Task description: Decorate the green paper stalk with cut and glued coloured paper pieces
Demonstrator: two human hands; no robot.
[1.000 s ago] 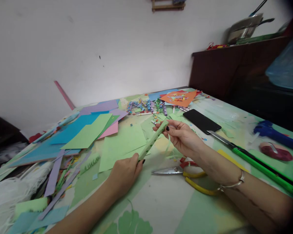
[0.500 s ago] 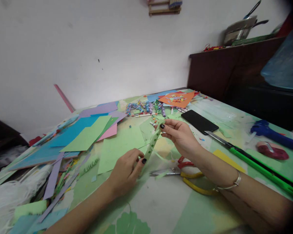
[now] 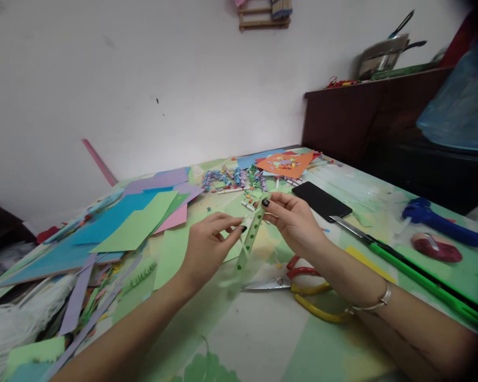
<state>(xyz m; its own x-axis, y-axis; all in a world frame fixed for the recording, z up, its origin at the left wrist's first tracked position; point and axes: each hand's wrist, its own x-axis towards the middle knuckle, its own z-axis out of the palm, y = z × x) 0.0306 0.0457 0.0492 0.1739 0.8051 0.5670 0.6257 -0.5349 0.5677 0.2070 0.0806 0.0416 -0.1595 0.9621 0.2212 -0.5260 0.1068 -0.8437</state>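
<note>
The paper strip [image 3: 248, 245] is pale green with darker green dots; the left hand [image 3: 207, 248] and right hand [image 3: 297, 222] show black nails [image 3: 266, 202]. Around the strip: an orange sheet [image 3: 292, 171] at one o'clock, a black phone [image 3: 322, 200] at two, red-and-yellow handles on silver-bladed scissors [image 3: 274, 285] between four and five, a lilac sheet [image 3: 153, 182] at ten. The surface [image 3: 258, 334] is patterned white and green.

Left hand [image 3: 207, 248] off lower end of dotted green paper [image 3: 253, 231], higher, nearer right hand [image 3: 298, 222].
</note>
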